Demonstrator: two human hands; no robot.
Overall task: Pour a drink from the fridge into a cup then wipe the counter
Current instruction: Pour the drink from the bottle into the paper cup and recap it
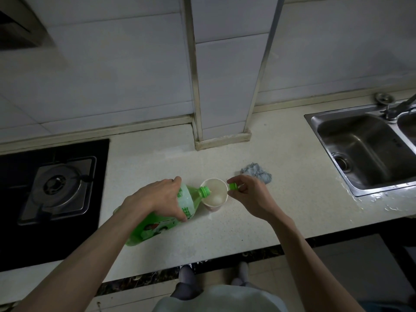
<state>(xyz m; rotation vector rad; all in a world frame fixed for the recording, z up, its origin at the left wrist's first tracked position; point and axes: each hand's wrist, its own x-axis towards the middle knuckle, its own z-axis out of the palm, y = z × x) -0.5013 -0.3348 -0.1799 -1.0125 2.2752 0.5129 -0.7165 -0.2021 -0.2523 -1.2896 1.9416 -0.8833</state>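
Left forearm (90, 255) is reaching in, left hand (157, 197) curling fingers round the tilted bottle (155, 228) over the cup (213, 194) on the surface (247, 233), right hand (252, 197) pinching the cap (233, 186); neck nudge risks tipping cup.

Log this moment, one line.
pouring | left hand: grips tilted bottle, mouth over cup | right hand: pinches cap | cloth: on counter

Dim indoor light, whole frame is looking underexposed and greyish. Surface (292, 199) is catching the most light; stove (58, 188) and top-left corner are sinking into near black. Sink (351, 136) is giving soft glints. Wide-angle lens is bending wall tiles (112, 75) and frame edges. Shadows are falling faint, diffuse; corners are softening.
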